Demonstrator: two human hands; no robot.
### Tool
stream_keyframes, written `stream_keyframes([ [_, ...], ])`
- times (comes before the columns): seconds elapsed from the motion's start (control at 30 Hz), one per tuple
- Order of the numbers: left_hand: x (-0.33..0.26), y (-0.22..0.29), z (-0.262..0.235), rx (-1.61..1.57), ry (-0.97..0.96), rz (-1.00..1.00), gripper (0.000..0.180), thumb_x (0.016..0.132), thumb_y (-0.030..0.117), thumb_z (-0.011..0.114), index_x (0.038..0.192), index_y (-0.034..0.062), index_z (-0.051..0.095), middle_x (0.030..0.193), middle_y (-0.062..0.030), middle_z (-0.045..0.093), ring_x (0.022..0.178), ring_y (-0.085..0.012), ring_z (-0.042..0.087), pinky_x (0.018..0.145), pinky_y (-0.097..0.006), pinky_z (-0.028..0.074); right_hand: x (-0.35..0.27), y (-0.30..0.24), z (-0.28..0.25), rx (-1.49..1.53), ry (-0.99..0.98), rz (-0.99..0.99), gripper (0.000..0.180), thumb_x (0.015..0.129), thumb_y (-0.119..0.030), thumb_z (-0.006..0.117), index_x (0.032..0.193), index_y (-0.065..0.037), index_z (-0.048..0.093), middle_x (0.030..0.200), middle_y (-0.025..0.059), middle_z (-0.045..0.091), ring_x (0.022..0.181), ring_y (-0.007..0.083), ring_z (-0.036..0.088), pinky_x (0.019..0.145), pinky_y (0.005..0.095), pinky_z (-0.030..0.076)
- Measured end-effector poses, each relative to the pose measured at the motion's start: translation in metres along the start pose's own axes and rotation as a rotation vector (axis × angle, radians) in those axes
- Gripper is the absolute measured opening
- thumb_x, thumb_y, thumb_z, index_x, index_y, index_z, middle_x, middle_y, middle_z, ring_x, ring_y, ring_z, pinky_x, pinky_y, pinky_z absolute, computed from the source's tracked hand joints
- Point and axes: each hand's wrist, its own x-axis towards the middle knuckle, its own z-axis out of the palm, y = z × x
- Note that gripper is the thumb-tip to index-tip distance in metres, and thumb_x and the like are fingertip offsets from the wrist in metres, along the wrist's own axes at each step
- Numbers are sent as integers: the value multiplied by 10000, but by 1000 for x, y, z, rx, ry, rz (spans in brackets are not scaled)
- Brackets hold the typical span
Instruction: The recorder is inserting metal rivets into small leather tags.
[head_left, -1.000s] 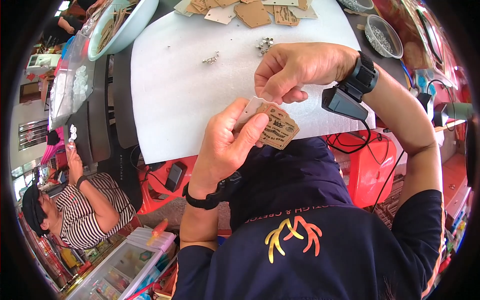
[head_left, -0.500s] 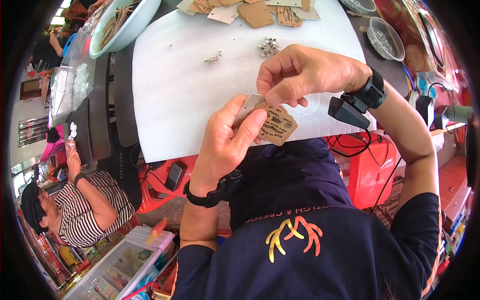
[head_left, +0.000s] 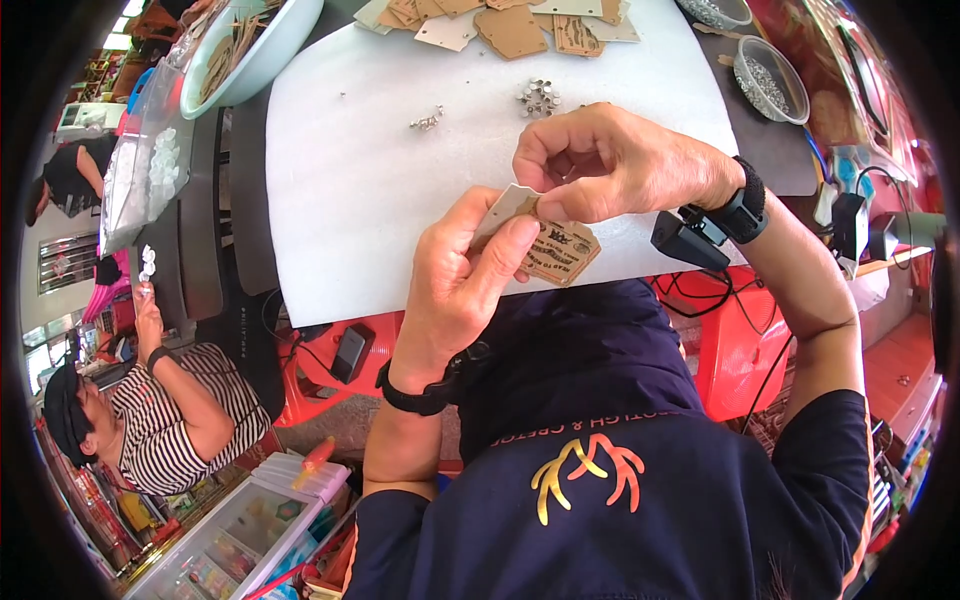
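Note:
My left hand (head_left: 455, 275) is closed on two small cardboard tags held one against the other. The brown printed tag (head_left: 562, 255) faces up, and a pale grey tag (head_left: 508, 206) sticks out beside it under my thumb. Bent over the tags' upper edge is my right hand (head_left: 635, 160), thumb and fingers pinched together and touching the brown tag. Whatever sits between those fingertips is hidden. Beyond my hands, a cluster of small silvery metal caps (head_left: 538, 97) and a few tiny metal pieces (head_left: 427, 120) lie on the white foam sheet (head_left: 370, 200).
A heap of brown and grey tags (head_left: 512, 30) lies at the sheet's far edge. Clear tubs of metal bits (head_left: 768, 85) stand at the far right. To the left are a pale basin (head_left: 292, 45), a plastic bag (head_left: 150, 180) and a seated co-worker (head_left: 190, 410).
My right hand has moved slightly down toward me, and its thumb now presses against the tag's upper edge. My left hand keeps hold of the tags, almost still.

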Motion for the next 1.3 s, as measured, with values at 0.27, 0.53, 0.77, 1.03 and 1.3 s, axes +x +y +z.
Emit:
stream_keyframes([
  [0.27,2,-1,4,-24,107,111,182,961,147,611,1065,12,548,875,-31,639,726,-52,573,599,-211,465,-3,-2,7,267,80,70,235,918,-235,641,972,-6,632,782,-12,591,693,71,560,610,230,460],
  [0.53,4,3,3,-72,62,51,185,978,161,582,1085,17,536,940,-52,656,757,-62,583,601,-210,455,2,18,3,577,-25,103,293,957,-307,607,981,-21,664,797,-2,634,716,76,606,619,241,506],
  [0.77,5,3,3,-72,23,30,183,990,162,559,1102,23,525,934,-41,650,759,-58,571,604,-213,450,1,15,-1,440,18,116,304,943,-321,613,954,-23,674,763,-7,634,683,63,601,613,218,499],
  [1.03,5,4,5,27,50,9,144,966,160,604,998,32,546,805,1,602,656,-25,501,546,-190,416,-1,8,-9,289,-39,126,296,937,-290,585,943,-9,676,754,14,638,670,86,608,614,225,504],
  [1.3,6,8,8,29,71,-27,134,936,130,644,944,36,549,754,20,574,604,-9,465,516,-179,397,-3,8,-8,302,-44,132,295,910,-292,597,931,-7,672,769,33,634,688,111,610,630,245,508],
])
